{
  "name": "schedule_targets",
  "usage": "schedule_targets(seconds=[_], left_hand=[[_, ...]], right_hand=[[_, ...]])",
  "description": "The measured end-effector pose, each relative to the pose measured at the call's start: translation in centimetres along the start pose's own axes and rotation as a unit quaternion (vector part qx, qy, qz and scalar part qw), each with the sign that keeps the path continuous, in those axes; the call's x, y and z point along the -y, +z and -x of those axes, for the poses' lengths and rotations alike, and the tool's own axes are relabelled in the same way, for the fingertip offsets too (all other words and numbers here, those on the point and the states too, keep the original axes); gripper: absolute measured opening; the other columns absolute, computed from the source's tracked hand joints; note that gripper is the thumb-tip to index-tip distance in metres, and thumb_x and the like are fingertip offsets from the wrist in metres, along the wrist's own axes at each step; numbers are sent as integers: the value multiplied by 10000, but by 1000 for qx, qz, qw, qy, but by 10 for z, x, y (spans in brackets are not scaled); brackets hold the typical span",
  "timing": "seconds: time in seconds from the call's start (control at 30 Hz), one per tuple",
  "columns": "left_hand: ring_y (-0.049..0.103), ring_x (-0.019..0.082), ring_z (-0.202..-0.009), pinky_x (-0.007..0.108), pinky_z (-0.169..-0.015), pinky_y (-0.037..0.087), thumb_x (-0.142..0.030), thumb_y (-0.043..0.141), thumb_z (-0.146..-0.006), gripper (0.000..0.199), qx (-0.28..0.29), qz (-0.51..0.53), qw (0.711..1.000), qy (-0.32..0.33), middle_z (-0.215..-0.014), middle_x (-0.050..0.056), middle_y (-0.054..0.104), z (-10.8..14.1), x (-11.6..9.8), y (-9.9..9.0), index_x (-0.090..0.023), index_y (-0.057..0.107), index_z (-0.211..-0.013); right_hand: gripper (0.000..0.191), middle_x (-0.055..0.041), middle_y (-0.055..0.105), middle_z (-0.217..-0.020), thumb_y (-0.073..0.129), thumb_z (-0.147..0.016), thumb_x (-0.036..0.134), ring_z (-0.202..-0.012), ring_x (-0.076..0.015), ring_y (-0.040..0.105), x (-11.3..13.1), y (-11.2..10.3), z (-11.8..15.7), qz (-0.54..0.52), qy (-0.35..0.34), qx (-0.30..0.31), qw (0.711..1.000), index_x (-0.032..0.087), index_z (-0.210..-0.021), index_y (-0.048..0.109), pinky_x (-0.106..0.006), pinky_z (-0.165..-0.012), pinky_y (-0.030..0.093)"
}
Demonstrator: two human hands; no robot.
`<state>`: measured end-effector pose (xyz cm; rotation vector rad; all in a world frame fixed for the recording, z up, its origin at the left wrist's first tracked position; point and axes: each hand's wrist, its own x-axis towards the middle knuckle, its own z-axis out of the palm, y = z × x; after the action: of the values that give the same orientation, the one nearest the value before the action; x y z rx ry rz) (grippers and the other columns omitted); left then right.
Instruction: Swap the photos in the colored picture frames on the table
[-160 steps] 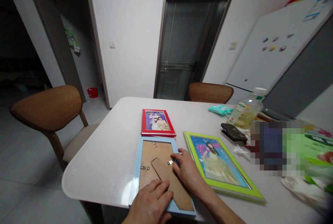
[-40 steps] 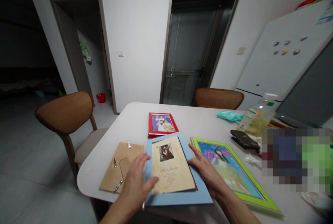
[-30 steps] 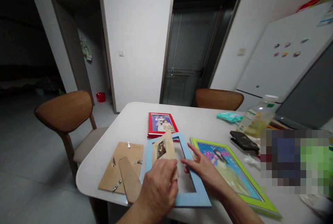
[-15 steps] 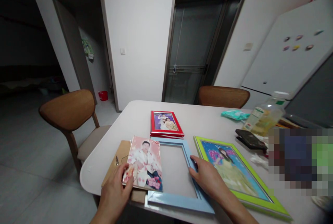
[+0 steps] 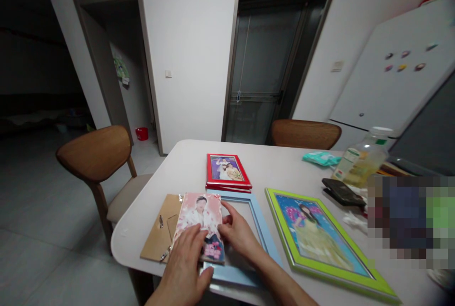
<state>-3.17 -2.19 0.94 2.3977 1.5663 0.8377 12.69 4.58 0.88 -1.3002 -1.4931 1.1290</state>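
A pink photo [image 5: 199, 213] of a person in white lies between my hands, partly over the light blue picture frame [image 5: 265, 230] and partly over a brown backing board [image 5: 158, 230] with metal clips. My left hand [image 5: 186, 261] rests on the photo's lower left part, fingers stretched out flat. At the photo's right edge, my right hand [image 5: 240, 235] grips it between thumb and fingers, above the frame's opening. The blue frame has nothing in the visible part of its opening.
Red picture frames [image 5: 229, 183] are stacked behind. To the right lies a green-framed picture [image 5: 320, 239]. Beyond it are a black phone [image 5: 343, 192], a bottle of yellowish liquid [image 5: 360, 159] and a teal packet [image 5: 322, 158]. Wooden chairs [image 5: 95, 152] stand at the white table [image 5: 170, 173].
My right hand has left the blue frame's right side and moved left to the photo's right edge. My left hand has slid right, further onto the photo.
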Motion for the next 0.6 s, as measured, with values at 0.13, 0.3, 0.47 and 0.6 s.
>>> schedule_targets(seconds=[0.13,0.3,0.47,0.6], left_hand=[[331,277,-1176,502,-946,285,-60,428,-614,580,-49,37,998,30,-1262,147,409,-12,-10,4,-122,415,-1191],[431,179,-1114,380,-969,306,-117,361,-770,387,-196,237,950,-46,-1176,74,511,-34,-24,-13,-172,453,-1142],[483,204,-1069,345,-901,391,-250,385,-800,372,-191,492,832,-173,-1138,91,547,-38,-51,-2,-119,433,-1145],[533,220,-1006,338,-825,449,-210,436,-742,435,-118,547,800,-216,-1090,120,574,-33,-54,16,-99,396,-1162]], right_hand=[[605,44,501,-715,467,-653,149,-464,-52,446,37,9,8,-153,-58,3,987,207,-1231,298,-189,-448,380],[528,-52,533,-954,500,-717,322,-760,-127,544,54,0,22,-177,-83,-24,980,198,-1203,335,-251,-629,443],[634,-65,600,-905,497,-708,361,-812,-177,575,20,-13,23,-227,59,-66,970,176,-1253,231,-300,-670,460],[691,-31,636,-805,483,-694,275,-654,-160,601,10,-38,24,-250,80,-113,958,188,-1290,144,-259,-552,459]])
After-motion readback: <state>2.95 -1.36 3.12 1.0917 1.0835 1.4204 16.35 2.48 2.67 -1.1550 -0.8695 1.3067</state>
